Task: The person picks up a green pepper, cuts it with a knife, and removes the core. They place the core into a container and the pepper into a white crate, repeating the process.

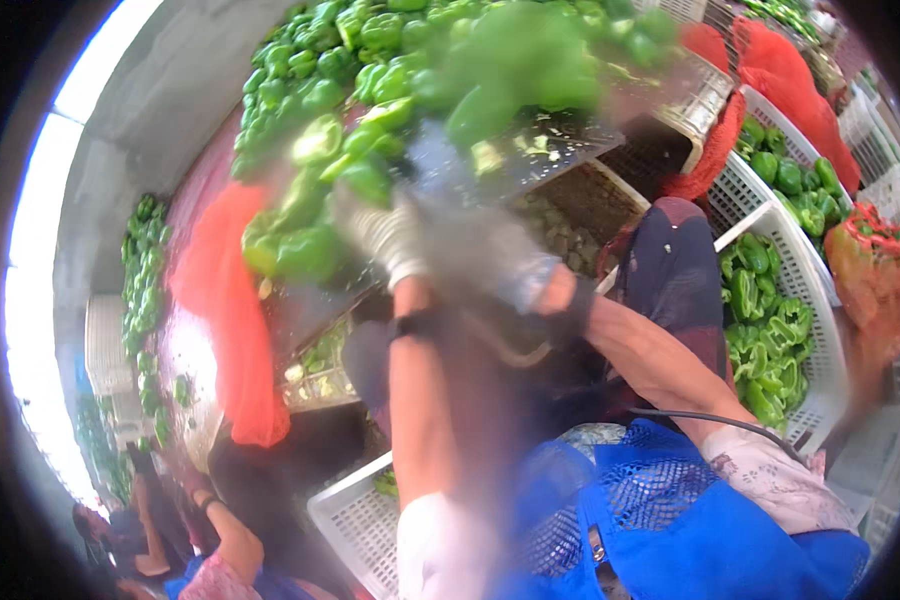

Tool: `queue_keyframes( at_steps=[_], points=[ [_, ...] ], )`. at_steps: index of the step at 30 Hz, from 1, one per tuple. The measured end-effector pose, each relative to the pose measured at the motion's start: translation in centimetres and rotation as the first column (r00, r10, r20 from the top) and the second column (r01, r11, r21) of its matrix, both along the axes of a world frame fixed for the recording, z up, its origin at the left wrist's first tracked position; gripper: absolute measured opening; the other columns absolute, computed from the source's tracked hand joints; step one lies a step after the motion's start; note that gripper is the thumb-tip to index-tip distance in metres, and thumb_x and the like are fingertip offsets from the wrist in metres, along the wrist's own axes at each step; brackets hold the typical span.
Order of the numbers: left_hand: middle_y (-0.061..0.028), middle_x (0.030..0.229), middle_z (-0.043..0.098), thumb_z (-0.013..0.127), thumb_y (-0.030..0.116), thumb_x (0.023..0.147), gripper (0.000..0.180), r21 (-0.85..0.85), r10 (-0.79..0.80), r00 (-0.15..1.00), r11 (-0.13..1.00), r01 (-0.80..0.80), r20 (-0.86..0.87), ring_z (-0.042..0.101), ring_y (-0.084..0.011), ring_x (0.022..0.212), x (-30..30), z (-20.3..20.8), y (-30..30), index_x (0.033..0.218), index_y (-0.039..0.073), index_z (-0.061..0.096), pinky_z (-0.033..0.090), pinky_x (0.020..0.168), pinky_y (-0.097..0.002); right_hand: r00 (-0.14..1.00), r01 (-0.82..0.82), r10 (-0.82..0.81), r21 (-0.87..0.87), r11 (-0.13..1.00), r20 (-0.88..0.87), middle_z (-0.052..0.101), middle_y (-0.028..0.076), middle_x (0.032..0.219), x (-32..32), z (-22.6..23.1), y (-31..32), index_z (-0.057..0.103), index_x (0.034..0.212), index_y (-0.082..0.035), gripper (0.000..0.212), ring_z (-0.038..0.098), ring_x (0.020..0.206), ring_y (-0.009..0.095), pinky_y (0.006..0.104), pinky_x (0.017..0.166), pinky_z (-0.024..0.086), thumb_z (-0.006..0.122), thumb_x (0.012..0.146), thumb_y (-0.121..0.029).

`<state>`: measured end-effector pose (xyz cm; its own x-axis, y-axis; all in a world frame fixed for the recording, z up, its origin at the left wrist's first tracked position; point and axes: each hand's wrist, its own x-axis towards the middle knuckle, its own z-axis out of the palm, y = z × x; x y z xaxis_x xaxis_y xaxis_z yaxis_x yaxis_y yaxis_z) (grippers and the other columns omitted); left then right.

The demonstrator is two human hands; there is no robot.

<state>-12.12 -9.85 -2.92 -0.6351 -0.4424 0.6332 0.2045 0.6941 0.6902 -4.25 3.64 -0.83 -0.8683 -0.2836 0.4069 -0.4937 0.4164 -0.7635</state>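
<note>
My left hand (pixel 382 232), in a whitish knit glove, is at the near edge of the work table, right beside a green bell pepper (pixel 368 182). Its fingers are smeared and partly hidden. Close to its right is my right hand (pixel 510 262), gloved too and heavily blurred, so I cannot make out its fingers or anything in them. Opened green pepper pieces (pixel 300 252) lie left of my left hand. Beyond both hands a wet dark board (pixel 450 165) carries pale scraps. A large heap of green bell peppers (pixel 380 35) covers the far part of the table.
Red mesh sacking (pixel 235 310) drapes over the table's left edge. At right, a white crate (pixel 832 375) holds cut peppers beside a full red mesh bag (pixel 875 270). Another white crate (pixel 355 520) stands low at my left. A co-worker's arm (pixel 232 535) shows at lower left.
</note>
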Motion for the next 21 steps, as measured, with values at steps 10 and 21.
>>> queue_keyframes(
  at_steps=[10, 21],
  points=[
    [-0.0254, 0.133, 0.049, 0.073, 0.024, 0.079, 0.063, -0.464, -0.252, 0.94, 0.82, 0.334, 0.231, 0.048, -0.038, 0.123, -3.3, 3.5, 3.2, 0.134, 0.005, 0.049, 0.038, 0.106, -0.0416, 0.83, 0.32, -0.125, -0.281, 0.905, 0.544, 0.065, 0.009, 0.117, 2.2, 3.5, 8.8, 0.059, 0.128, -0.003, 0.034, 0.061, 0.102, 0.013, 0.0286, 0.093, 0.048, 0.055, 0.095, -0.009],
    [-0.0223, 0.126, 0.057, 0.082, 0.037, 0.067, 0.091, -0.442, -0.092, 0.778, 0.778, 0.446, 0.622, 0.056, -0.0362, 0.117, -8.1, 3.1, 11.4, 0.141, 0.007, 0.037, 0.046, 0.098, -0.0395, 0.889, 0.458, -0.399, -0.412, 0.787, 0.225, 0.059, -0.004, 0.08, 6.1, 1.1, 13.3, 0.057, 0.134, -0.013, 0.046, 0.048, 0.06, 0.001, 0.0199, 0.054, 0.042, 0.064, 0.089, -0.009]
  ],
)
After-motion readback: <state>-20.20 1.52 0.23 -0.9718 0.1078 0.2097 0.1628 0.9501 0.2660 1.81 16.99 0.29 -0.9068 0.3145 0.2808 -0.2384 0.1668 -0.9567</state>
